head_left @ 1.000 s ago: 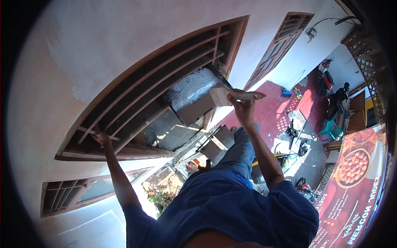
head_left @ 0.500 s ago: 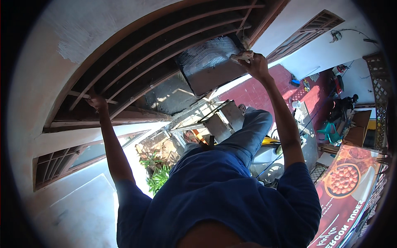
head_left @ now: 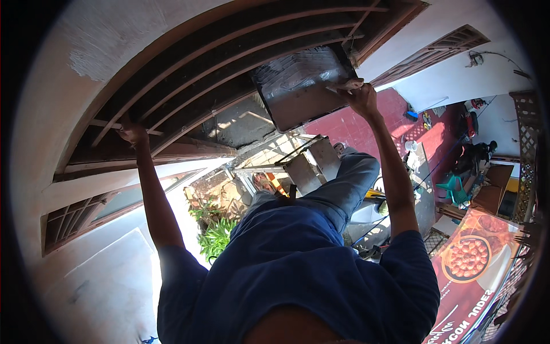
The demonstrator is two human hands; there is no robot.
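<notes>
right hand [head_left: 360, 94] grips grey tray [head_left: 301, 86]; left hand [head_left: 133, 133] on grille [head_left: 189, 69].

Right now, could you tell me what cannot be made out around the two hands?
Head view only:
- Left hand: fingers on a dark grille bar; grip lost in shadow.
- Right hand: holds a grey tray; the tool in its fingers is too small to name.
- Feet: hidden by the legs and blue shirt.

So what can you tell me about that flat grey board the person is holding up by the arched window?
The grey board is a flat rectangular panel, dark and smeared with pale streaks like wet plaster. It is tilted, raised beside the arched window's brown bars. The right hand grips its right edge, together with a thin pale blade-like piece; what that is cannot be told. The left hand holds a bar, away from the board.
</notes>
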